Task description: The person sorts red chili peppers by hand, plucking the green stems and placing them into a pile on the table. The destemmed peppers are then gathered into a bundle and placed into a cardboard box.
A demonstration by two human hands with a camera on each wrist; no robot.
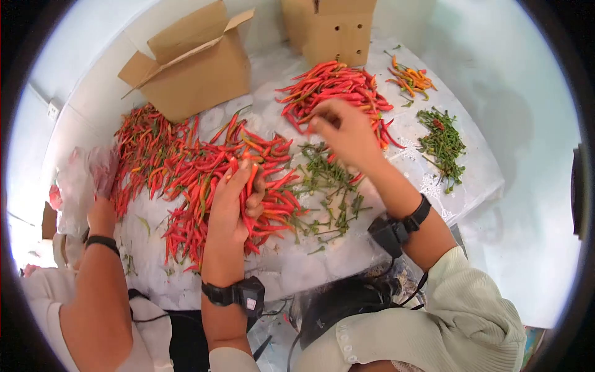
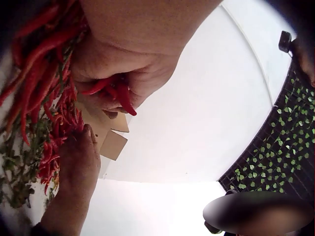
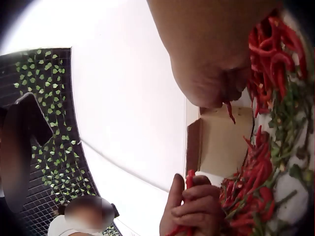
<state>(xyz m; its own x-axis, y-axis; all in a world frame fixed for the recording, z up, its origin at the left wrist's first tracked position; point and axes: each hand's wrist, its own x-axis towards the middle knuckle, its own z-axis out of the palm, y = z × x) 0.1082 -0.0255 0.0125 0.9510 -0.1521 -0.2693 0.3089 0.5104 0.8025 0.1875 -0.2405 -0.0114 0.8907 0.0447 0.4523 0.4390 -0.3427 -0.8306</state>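
Note:
Several red chili peppers [image 2: 125, 101] are gripped in my left hand [image 1: 228, 201], their ends poking out past the fingers and thumb. That hand is over the large spread of red chilies [image 1: 186, 217] in the middle of the table. My right hand [image 1: 352, 133] is at the near side of a heap of stemless-looking red chilies [image 1: 347, 84], fingers bent toward the thumb. In the right wrist view a thin red chili [image 3: 230, 113] sticks out below the right hand's fingertips. Green stems [image 1: 334, 214] lie scattered beneath the right forearm.
An open cardboard box [image 1: 198, 77] stands at the back left, another box [image 1: 338, 31] behind the heap. Orange chilies [image 1: 410, 77] and a green stem pile [image 1: 443, 146] lie at the right. Another person's arm [image 1: 102, 248] reaches to a plastic bag [image 1: 77, 180] at left.

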